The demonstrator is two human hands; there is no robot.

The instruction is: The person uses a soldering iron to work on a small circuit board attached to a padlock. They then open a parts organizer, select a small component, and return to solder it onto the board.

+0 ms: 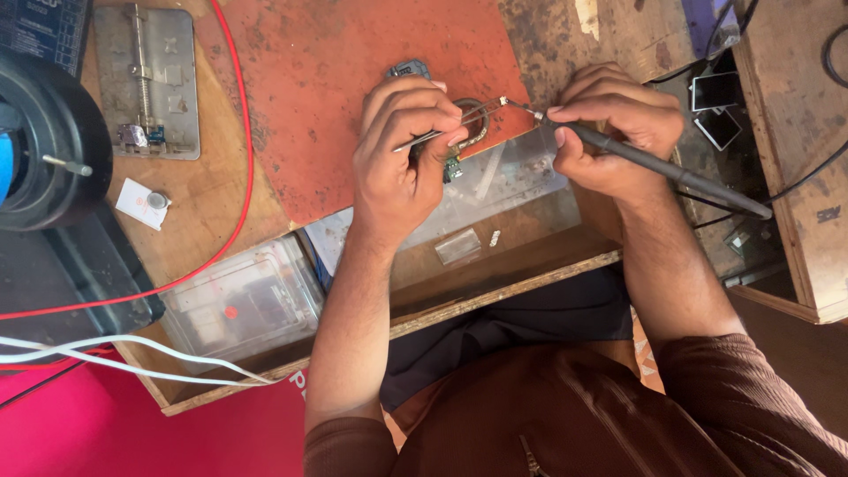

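Soldering, seemingly, with left hand (402, 146) pinching tweezers (459, 124) over a small board (452, 168), right hand (609, 124) gripping the iron (671, 172); next calling for a steady tip.

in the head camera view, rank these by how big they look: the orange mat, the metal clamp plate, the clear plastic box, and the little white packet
1. orange mat
2. clear plastic box
3. metal clamp plate; the box lies nearer the camera, so these two are close and unsure
4. white packet
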